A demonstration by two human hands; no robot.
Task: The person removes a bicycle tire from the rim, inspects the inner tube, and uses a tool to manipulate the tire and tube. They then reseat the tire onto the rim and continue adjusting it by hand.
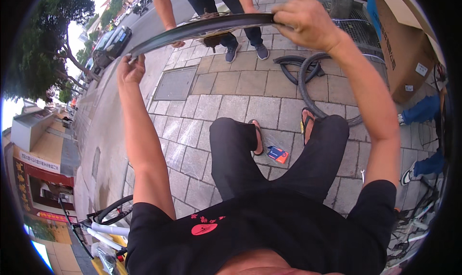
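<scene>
A bicycle wheel (202, 29) is held up in front of me, seen nearly edge-on as a dark curved band. Its spokes and toothed sprocket (210, 41) show below the band. My left hand (131, 70) pinches the wheel's left end between thumb and fingers. At its right end, my right hand (308, 23) is closed round the edge, somewhat higher than the left. On the paving beyond my feet lie a black tyre (305, 88) and a second dark rubber loop (285, 69). A small blue and orange box (277, 154) rests between my sandalled feet.
Another person (165, 8) stands facing me just behind the wheel. Large cardboard boxes (408, 63) stand at the right, near someone's blue-trousered legs (422, 117). A spanner (363, 175) lies right of my knee. Bicycle parts (108, 229) are at lower left; a metal cover (175, 83) sits in the paving.
</scene>
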